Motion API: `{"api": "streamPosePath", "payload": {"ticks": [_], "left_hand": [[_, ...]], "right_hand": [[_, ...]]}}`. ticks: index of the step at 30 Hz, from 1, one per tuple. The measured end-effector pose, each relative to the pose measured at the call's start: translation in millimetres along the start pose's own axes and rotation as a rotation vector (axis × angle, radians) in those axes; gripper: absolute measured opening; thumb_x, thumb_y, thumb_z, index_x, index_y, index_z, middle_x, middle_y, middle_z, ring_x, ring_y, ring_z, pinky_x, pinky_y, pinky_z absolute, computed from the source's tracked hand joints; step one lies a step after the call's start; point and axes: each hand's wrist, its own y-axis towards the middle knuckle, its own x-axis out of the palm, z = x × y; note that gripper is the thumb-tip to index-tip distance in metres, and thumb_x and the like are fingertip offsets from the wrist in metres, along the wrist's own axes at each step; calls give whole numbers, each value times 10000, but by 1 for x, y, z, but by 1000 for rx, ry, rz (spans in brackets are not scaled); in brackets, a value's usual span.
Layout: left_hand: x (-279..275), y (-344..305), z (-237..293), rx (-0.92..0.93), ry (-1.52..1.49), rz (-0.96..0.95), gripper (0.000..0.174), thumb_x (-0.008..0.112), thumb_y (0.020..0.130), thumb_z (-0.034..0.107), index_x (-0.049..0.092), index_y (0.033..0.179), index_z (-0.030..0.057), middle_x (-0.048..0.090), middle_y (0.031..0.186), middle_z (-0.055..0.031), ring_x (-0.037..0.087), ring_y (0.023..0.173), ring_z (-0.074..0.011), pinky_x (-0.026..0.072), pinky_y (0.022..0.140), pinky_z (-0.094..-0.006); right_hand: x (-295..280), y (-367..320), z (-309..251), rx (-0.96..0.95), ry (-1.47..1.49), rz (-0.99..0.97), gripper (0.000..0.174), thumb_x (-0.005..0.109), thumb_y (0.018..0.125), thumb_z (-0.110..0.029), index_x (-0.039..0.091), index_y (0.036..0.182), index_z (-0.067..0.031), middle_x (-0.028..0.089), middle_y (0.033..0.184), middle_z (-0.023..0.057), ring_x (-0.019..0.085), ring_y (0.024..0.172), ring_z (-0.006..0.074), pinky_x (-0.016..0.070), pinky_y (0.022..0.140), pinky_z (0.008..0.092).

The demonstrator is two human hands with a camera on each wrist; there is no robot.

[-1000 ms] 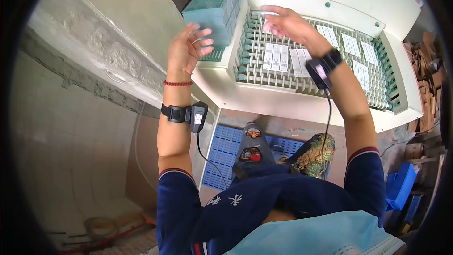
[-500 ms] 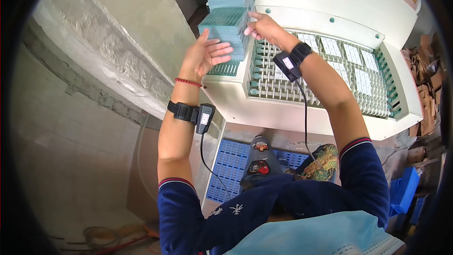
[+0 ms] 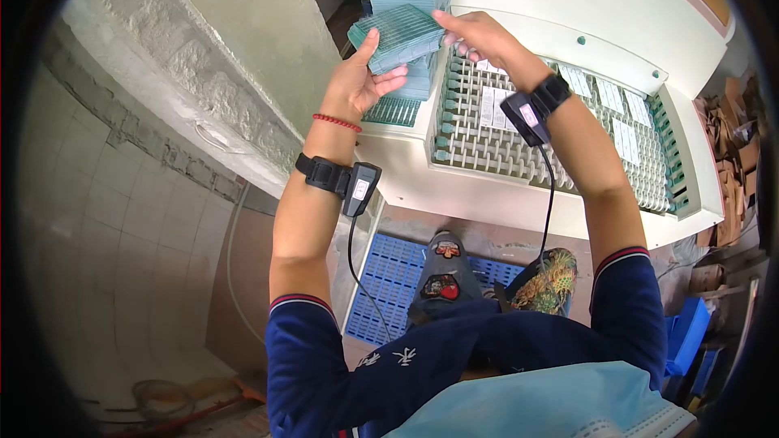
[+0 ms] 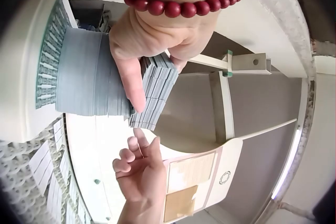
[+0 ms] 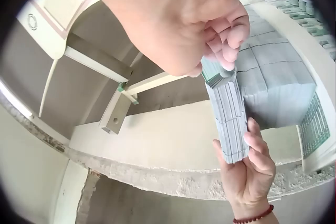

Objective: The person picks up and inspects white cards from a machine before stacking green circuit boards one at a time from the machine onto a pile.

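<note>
A bundle of thin green gridded panels, which look like circuit boards (image 3: 399,32), is tilted in my left hand (image 3: 357,81). That thumb lies over the green top face while the fingers curl beneath, and in the right wrist view my left hand (image 5: 249,174) grips the bundle's lower end. At the opposite corner, my right hand (image 3: 487,36) pinches the edge with thumb and fingertips. Close up, the sheets (image 5: 214,77) fan slightly there under the right fingers. A taller stack of the same boards (image 4: 84,71) stands right beside the held bundle.
The stacks stand on the left end of a white machine (image 3: 519,182). Its bed of rollers (image 3: 479,142) carries several white-printed panels (image 3: 625,142). A rough wall ledge (image 3: 195,105) runs along the left, and a blue plastic pallet (image 3: 377,284) lies on the floor.
My right hand moved left from over the rollers to the stack. My left hand reached the near stack and took hold of a bundle of boards, now raised and tilted between both hands.
</note>
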Motion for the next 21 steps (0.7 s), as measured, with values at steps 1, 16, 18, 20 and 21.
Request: {"api": "streamPosePath", "payload": {"ticks": [1, 16, 18, 20, 21], "left_hand": [[2, 0, -1, 6, 19, 36, 609, 607, 809, 455, 447, 1150, -24, 577, 973, -193, 623, 763, -295, 566, 638, -408], [20, -79, -64, -65, -277, -390, 657, 351, 903, 522, 426, 1163, -77, 497, 1164, -281, 509, 1092, -373, 436, 919, -487], [43, -93, -88, -24, -403, -443, 600, 379, 911, 463, 408, 1190, -68, 489, 1189, -260, 492, 1118, -367, 414, 943, -503], [70, -101, -111, -2, -553, -455, 494, 442, 915, 373, 413, 1189, -37, 502, 1184, -232, 508, 1105, -349, 422, 928, -514], [82, -107, -118, -6, -548, -450, 471, 447, 913, 332, 400, 1202, -37, 501, 1189, -225, 513, 1099, -345, 429, 921, -514]], "right_hand": [[0, 7, -4, 56, -55, -25, 537, 672, 755, -452, 590, 886, 62, 543, 701, 56, 427, 495, 62, 327, 362, 188], [-50, -75, 31, 103, 532, -86, 223, 657, 808, -206, 539, 761, -22, 477, 571, -7, 415, 446, 54, 307, 353, 169], [-54, -110, 60, 131, 606, -28, 207, 660, 807, -192, 568, 811, -6, 510, 589, 6, 432, 436, 63, 333, 357, 174], [-47, -154, 77, 151, 663, 42, 217, 676, 793, -176, 596, 815, 24, 592, 650, 60, 495, 445, 77, 398, 358, 188], [-45, -172, 87, 157, 653, 36, 245, 686, 786, -178, 600, 847, 43, 604, 664, 69, 513, 451, 81, 429, 375, 194]]}}
